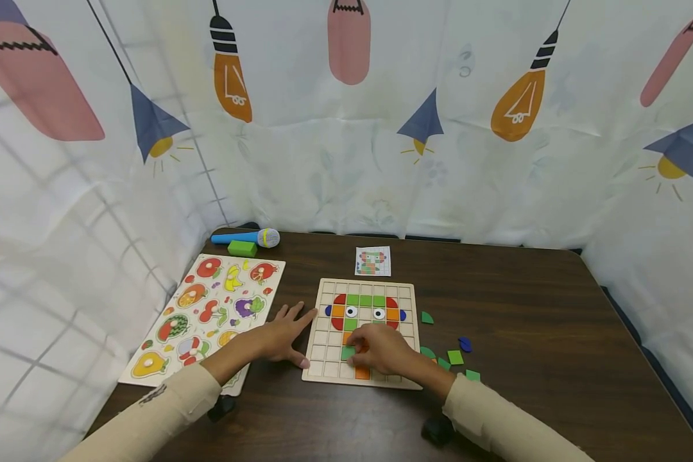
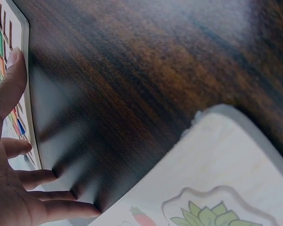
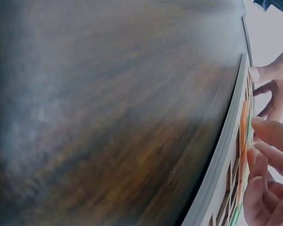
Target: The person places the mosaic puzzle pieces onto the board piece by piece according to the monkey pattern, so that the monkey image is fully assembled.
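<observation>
A wooden grid board [image 1: 317, 354] lies on the table, with coloured flat pieces forming a figure with two eye pieces [image 1: 351, 312]. My left hand [image 1: 277, 337] rests at its left edge, fingers spread; in the left wrist view the thumb [image 2: 15, 70] touches the board's rim. Over the board's lower middle is my right hand [image 1: 384, 350], fingers curled, thumb and index finger at either side of a green square piece [image 1: 346, 353]. An orange piece [image 1: 362, 373] lies just below. The right hand hides part of the figure. In the right wrist view, its fingertips [image 3: 259, 125] meet the board's surface.
Loose green [image 1: 455, 357] and blue pieces [image 1: 464, 344] lie right of the board, a green quarter-circle [image 1: 427, 317] above them. A pattern card [image 1: 373, 261] lies behind. At left are a fruit puzzle board [image 1: 144, 343], a green block [image 1: 242, 249] and a toy microphone [image 1: 237, 238].
</observation>
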Tool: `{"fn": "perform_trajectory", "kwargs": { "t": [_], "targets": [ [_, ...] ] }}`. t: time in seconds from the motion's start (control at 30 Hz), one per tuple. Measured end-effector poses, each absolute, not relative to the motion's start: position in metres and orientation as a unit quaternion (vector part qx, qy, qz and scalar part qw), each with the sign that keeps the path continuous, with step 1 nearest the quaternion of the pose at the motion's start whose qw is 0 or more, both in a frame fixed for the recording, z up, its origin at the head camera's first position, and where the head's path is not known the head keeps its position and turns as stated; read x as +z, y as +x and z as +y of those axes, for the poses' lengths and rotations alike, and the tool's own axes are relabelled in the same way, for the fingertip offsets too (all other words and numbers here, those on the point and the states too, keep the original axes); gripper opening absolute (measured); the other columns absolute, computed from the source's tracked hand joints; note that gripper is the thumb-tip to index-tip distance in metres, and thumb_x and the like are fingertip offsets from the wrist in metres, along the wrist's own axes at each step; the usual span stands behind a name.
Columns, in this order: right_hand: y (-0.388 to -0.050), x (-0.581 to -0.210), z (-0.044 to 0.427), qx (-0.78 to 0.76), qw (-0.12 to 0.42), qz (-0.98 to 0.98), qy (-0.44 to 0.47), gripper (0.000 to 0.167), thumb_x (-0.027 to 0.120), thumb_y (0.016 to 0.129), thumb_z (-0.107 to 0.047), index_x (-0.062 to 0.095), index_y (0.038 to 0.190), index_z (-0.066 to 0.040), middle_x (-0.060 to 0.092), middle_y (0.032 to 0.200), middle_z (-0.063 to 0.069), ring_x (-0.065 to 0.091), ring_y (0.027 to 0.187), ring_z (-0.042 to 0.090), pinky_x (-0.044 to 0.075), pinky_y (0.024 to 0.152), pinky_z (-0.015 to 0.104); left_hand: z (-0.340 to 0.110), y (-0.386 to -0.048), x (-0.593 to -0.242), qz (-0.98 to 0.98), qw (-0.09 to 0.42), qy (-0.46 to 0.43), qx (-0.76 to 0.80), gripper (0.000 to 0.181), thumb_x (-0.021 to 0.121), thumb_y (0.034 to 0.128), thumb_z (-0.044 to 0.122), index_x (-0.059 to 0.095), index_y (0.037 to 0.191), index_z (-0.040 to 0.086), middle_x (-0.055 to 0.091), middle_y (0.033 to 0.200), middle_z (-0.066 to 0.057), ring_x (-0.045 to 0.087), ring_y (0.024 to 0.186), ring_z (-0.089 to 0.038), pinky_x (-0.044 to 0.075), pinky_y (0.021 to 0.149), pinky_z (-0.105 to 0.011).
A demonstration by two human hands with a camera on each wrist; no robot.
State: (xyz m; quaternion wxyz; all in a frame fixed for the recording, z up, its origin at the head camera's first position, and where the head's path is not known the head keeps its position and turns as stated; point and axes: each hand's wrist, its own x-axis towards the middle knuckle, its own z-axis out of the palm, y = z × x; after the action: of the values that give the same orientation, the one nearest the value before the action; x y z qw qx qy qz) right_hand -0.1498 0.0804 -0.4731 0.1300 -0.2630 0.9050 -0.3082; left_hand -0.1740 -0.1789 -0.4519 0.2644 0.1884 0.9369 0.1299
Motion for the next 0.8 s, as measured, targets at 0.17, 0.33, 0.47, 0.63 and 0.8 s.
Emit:
{"fn": "perform_trajectory", "kwargs": {
  "t": [0.17,0.33,0.47,0.63,0.8],
  "targets": [
    [-0.150,-0.472,0.079,-0.290,0.127,0.910,-0.268,0.023,0.081,0.085,-0.025,0.078,0.104,-0.013,0.061,0.079,-0.013,0.053,0.073,0.003,0.047,0.069,0.021,-0.179,-0.175,-0.453,0.937,0.264,0.190,0.127,0.104,0.083,0.0791,0.046,0.024,0.160,0.017,0.014,0.166,-0.024,0.011,0.149,-0.056,0.028,0.111,-0.071],
    [-0.152,-0.471,0.084,-0.286,0.124,0.911,-0.271,0.021,0.078,0.088,-0.027,0.078,0.104,-0.014,0.060,0.078,-0.013,0.051,0.072,0.004,0.045,0.065,0.021,-0.179,-0.174,-0.452,0.937,0.261,0.192,0.129,0.104,0.083,0.0790,0.047,0.024,0.160,0.017,0.014,0.165,-0.024,0.011,0.149,-0.056,0.028,0.111,-0.071],
    [-0.156,-0.467,0.096,-0.290,0.117,0.908,-0.280,0.019,0.075,0.091,-0.028,0.078,0.105,-0.015,0.063,0.081,-0.013,0.054,0.076,0.007,0.046,0.068,0.022,-0.179,-0.174,-0.453,0.937,0.258,0.195,0.130,0.106,0.083,0.0777,0.048,0.025,0.160,0.016,0.015,0.165,-0.025,0.012,0.149,-0.057,0.029,0.111,-0.071],
    [-0.161,-0.462,0.123,-0.305,0.116,0.896,-0.301,0.020,0.073,0.093,-0.029,0.077,0.107,-0.015,0.068,0.089,-0.012,0.056,0.078,0.005,0.048,0.069,0.022,-0.179,-0.175,-0.455,0.938,0.259,0.191,0.131,0.106,0.084,0.0777,0.047,0.024,0.160,0.017,0.014,0.166,-0.024,0.011,0.149,-0.056,0.029,0.111,-0.070],
    [-0.164,-0.459,0.154,-0.320,0.121,0.886,-0.312,0.020,0.071,0.095,-0.028,0.076,0.108,-0.013,0.069,0.093,-0.010,0.056,0.074,0.006,0.049,0.067,0.022,-0.178,-0.175,-0.455,0.938,0.260,0.189,0.130,0.106,0.084,0.0774,0.046,0.024,0.160,0.017,0.014,0.166,-0.024,0.011,0.149,-0.056,0.029,0.111,-0.070]
  ]
}}
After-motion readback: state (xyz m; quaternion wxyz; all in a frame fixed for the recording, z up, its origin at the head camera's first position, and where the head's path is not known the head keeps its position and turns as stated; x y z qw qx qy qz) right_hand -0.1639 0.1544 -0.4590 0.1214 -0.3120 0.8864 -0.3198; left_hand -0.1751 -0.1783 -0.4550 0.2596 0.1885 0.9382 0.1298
